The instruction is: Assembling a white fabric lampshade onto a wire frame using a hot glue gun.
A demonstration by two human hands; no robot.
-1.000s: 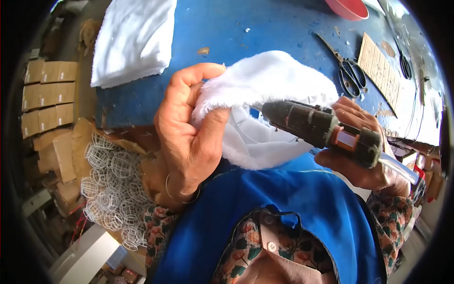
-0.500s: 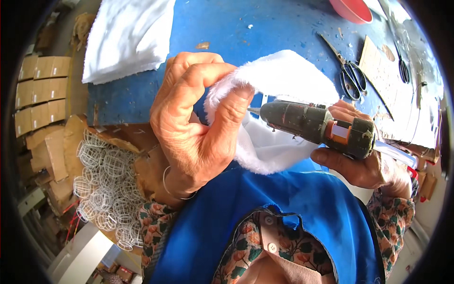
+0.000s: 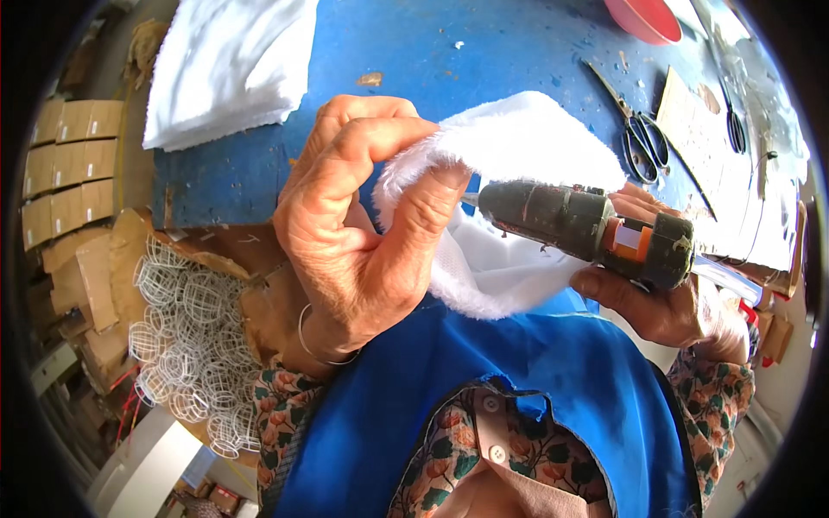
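My left hand (image 3: 367, 224) pinches the folded edge of a white fuzzy fabric piece (image 3: 509, 155) between thumb and fingers, holding it up close in front of my chest. My right hand (image 3: 656, 298) grips a dark, grimy glue gun (image 3: 587, 226) with an orange band. Its thin nozzle points left at the fabric's edge, right beside my left thumb. The fabric drapes down between the two hands, over my blue apron (image 3: 518, 397).
A blue worktable (image 3: 449, 60) lies beyond, with a stack of white fabric (image 3: 229, 69) at the far left, scissors (image 3: 639, 129) and cardboard pieces at the right, and a red bowl (image 3: 643, 17) at the far edge. White wire cages (image 3: 186, 345) and cardboard boxes (image 3: 69, 173) sit at my left.
My left hand has closed further over the fabric edge and drawn nearer. The glue gun's nozzle has moved left until it meets the fabric beside the thumb.
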